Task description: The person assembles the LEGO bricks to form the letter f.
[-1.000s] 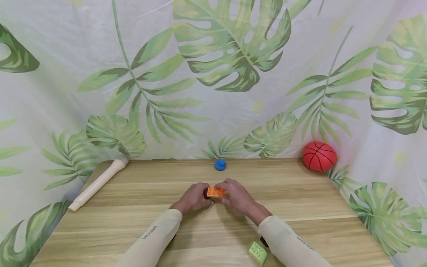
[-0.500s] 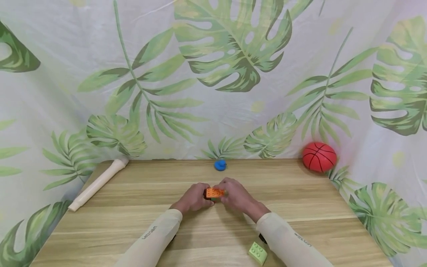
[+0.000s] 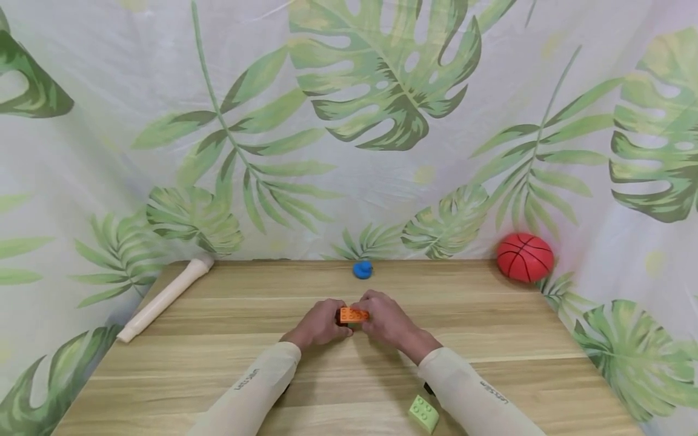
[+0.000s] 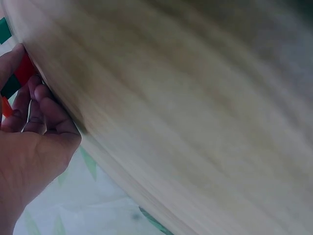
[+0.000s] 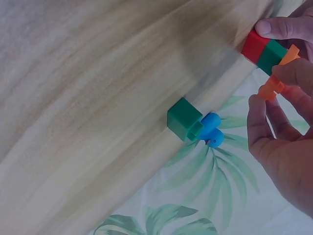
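In the middle of the table, both hands meet at a small stack of toy building blocks. At its bottom is a red block (image 5: 256, 46), with a green block (image 5: 272, 57) on it. An orange brick (image 3: 351, 315) with studs lies across the top. My left hand (image 3: 320, 322) grips the stack from the left, its thumb on the red block in the right wrist view. From the right, my right hand (image 3: 388, 321) pinches the orange brick between thumb and fingers. Those fingers cover part of the brick. Another green block (image 5: 184, 119) stands nearby, hidden in the head view.
A blue rubber duck (image 3: 362, 270) sits near the table's back edge. At the back right corner is a red ball (image 3: 525, 257). A pale rod (image 3: 166, 300) lies along the left edge. Beside my right forearm lies a light green block (image 3: 423, 413). Leaf-patterned cloth (image 3: 371, 188) hangs behind.
The right hand's fingers have shifted slightly over the right end of the orange brick, covering more of its studs. The left hand keeps its grip. The head view has moved very slightly.
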Motion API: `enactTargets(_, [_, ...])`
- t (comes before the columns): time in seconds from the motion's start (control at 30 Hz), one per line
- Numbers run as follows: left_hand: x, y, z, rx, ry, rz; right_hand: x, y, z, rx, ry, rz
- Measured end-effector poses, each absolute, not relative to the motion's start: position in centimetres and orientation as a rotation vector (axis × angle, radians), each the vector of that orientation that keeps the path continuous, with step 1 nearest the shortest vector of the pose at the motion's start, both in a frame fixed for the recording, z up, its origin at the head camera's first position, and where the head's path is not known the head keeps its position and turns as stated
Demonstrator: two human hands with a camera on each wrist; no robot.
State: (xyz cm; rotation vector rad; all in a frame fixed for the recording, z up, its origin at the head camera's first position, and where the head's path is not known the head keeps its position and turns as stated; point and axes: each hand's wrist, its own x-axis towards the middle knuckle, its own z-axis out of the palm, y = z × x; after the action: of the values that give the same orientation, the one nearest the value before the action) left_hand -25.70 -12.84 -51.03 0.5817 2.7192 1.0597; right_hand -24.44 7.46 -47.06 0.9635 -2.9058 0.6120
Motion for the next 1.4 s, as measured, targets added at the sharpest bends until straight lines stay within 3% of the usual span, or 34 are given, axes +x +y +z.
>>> enactTargets(0.53, [-24.9,-13.9,-49.4,0.733,2.728,1.172,-24.5,7.4,-46.8,0.991,-2.863,0.567])
enactTargets(1.4, [-25.5,-14.6,-49.7,0.742,2.642,1.345,-24.0,7.7,-47.4,0.869,-2.935,0.782])
